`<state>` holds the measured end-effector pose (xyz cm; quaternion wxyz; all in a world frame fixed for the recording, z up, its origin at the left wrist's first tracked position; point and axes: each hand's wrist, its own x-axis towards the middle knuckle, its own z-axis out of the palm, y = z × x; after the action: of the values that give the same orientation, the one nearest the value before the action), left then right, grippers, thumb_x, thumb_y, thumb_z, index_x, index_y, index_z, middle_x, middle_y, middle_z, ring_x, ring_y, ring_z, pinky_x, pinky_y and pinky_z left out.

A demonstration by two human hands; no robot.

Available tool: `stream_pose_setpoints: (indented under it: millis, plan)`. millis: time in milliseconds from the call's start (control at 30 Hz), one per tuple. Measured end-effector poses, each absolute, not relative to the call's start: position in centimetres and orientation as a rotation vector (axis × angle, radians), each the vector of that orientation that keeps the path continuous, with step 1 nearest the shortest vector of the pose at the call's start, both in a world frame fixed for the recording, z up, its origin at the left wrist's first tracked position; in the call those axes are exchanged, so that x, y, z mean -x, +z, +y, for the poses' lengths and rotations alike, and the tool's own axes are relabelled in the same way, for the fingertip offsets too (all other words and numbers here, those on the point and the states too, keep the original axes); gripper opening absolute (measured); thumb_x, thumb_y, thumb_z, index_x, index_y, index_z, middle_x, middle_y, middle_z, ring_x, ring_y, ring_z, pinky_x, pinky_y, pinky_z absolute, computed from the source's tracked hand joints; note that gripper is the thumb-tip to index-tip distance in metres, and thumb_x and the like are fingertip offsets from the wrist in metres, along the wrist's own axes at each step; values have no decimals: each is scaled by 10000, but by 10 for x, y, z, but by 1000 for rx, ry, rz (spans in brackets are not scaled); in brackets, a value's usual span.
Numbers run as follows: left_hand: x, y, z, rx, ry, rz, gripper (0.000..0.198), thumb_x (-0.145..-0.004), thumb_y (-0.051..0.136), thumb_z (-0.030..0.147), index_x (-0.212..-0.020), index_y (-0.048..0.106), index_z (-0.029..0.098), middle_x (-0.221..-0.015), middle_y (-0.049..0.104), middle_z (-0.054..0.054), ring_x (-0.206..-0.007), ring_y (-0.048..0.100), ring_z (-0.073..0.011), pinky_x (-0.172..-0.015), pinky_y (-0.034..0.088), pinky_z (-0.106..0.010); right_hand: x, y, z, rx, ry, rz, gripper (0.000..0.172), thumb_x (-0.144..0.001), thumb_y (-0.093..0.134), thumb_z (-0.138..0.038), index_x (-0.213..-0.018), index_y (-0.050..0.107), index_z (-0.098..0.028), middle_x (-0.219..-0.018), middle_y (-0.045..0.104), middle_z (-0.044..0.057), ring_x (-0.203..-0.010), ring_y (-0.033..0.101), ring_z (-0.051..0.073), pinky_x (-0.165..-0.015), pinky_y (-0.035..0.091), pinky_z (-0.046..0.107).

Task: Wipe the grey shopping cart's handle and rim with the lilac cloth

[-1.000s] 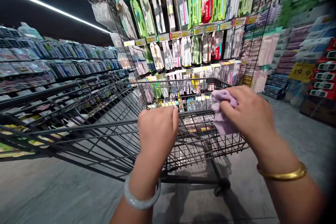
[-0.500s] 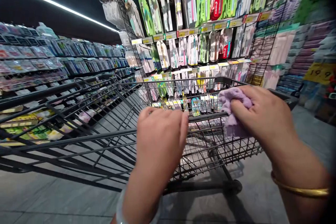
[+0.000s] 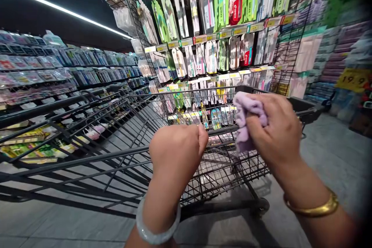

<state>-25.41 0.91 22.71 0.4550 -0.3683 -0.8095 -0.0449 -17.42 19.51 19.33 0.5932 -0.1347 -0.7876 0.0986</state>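
Observation:
My left hand (image 3: 176,149) is closed over the near top rail of a black wire shopping cart (image 3: 95,159); its fingertips are hidden behind the knuckles. A pale bangle circles that wrist. In my right hand (image 3: 276,128) a crumpled light purple cloth (image 3: 245,139) is pinched between thumb and fingers, and its lower end hangs loose. The cloth is in front of the cart's right part, close to the rail; whether it touches the metal I cannot tell. A gold bangle sits on the right wrist.
Beyond the cart stands a rack of packaged toothbrushes (image 3: 222,6) with price strips. Shelves of packaged goods (image 3: 99,60) line the left side. Stacked folded textiles (image 3: 334,58) and a yellow price sign (image 3: 351,79) are at the right. Grey floor tiles (image 3: 328,162) show below.
My right hand has moved left with the purple cloth, away from the cart's right corner. My left hand stays at the rail, its wrist turned slightly. The view has shifted a little.

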Motion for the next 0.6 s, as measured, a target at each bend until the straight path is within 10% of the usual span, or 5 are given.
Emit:
stream_pose_setpoints:
  millis: [600]
  plan:
    - [268,222,16,897,-135,-1918,498,-966,416,339,-503,561,222,-476,559,-16,-474,466,-172,-570,109,-336,185,183,173,132,196,-1823,374,-863,575,-232,-1234,603,-263,-1285,606,101,-1180,556,315,-995,444,542]
